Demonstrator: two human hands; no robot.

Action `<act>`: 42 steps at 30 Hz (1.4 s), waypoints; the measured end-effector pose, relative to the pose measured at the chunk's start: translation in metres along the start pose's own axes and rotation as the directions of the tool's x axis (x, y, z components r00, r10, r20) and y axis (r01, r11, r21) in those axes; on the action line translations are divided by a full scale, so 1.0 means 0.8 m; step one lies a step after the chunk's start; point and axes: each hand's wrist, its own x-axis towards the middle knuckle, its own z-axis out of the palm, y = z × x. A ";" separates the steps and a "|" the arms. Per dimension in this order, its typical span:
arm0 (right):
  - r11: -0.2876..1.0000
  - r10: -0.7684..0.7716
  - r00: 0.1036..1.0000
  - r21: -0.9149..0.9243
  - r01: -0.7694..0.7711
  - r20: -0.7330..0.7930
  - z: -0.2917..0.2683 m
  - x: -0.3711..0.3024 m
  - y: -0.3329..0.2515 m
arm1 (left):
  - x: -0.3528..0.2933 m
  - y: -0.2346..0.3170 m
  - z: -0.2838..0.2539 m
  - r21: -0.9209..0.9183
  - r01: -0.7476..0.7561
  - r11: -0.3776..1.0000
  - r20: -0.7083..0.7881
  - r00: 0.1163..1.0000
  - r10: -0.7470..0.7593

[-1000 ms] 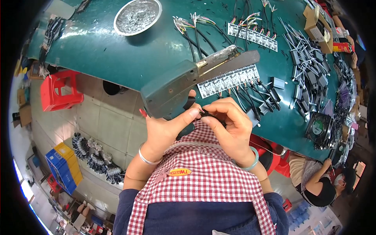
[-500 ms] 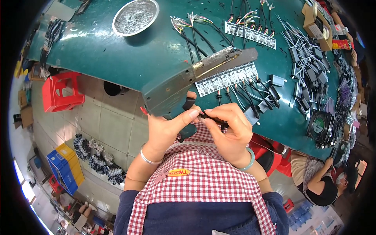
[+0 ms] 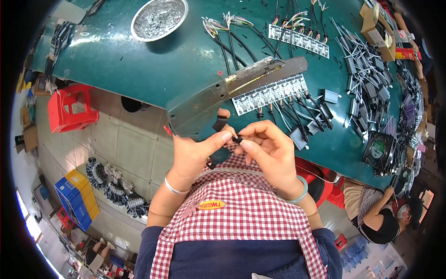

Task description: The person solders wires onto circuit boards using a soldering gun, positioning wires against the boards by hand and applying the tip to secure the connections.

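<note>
A dark green pistol-shaped hand tool (image 3: 195,110) with a long grey metal bar and a thin brass rod stretches over the table's near edge. Behind its black trigger, my left hand (image 3: 188,156) is wrapped round the tool, partly hidden by it. The left thumb is also at a black cable end (image 3: 238,139) with thin coloured wires. My right hand (image 3: 276,156) pinches that cable end between thumb and forefinger, its other fingers loosely curled. Just beyond the hands lies a white circuit board panel (image 3: 269,94) with black cables attached, partly covered by the tool's bar.
Another board panel (image 3: 297,41) with cables lies farther back. A metal bowl (image 3: 139,29) stands at far left; grey boxes with leads (image 3: 367,79) are heaped at right, beside a black fan (image 3: 380,151). A red stool (image 3: 69,111) stands left; a co-worker (image 3: 381,216) sits right.
My right hand has turned more open-palmed and shifted slightly left, its lower fingers loosened. The black cable end and coloured wires show more plainly at the fingertips. The tool has barely moved.
</note>
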 end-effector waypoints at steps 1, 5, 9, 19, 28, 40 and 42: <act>1.000 0.001 1.000 -0.001 -0.001 -0.001 -0.003 0.000 -0.001 | 0.000 0.001 -0.001 0.021 -0.014 1.000 -0.007 1.000 0.014; 0.969 -0.147 0.989 -0.196 0.150 0.029 -0.006 0.002 0.010 | -0.006 -0.004 -0.002 0.104 -0.063 0.993 -0.014 0.998 0.065; 0.553 -0.585 0.791 -0.625 0.551 0.180 -0.003 0.007 0.012 | -0.006 -0.008 0.005 0.052 -0.078 0.996 -0.107 0.991 0.083; 0.415 -0.636 0.713 -0.648 0.638 0.295 0.001 0.012 0.009 | -0.003 -0.002 -0.010 0.124 -0.189 0.974 0.076 0.981 0.181; 0.938 -0.112 0.978 -0.306 0.162 0.175 -0.012 0.001 0.006 | -0.004 0.001 -0.019 0.230 -0.134 0.964 0.126 0.986 0.107; 0.368 -0.639 0.723 -0.721 0.588 0.263 -0.014 0.012 0.023 | -0.008 -0.034 -0.017 0.501 -0.316 0.806 0.181 0.949 0.259; 0.170 -0.734 0.604 -0.778 0.605 0.310 -0.016 0.015 0.028 | -0.008 -0.039 -0.019 0.546 -0.364 0.754 0.187 0.931 0.314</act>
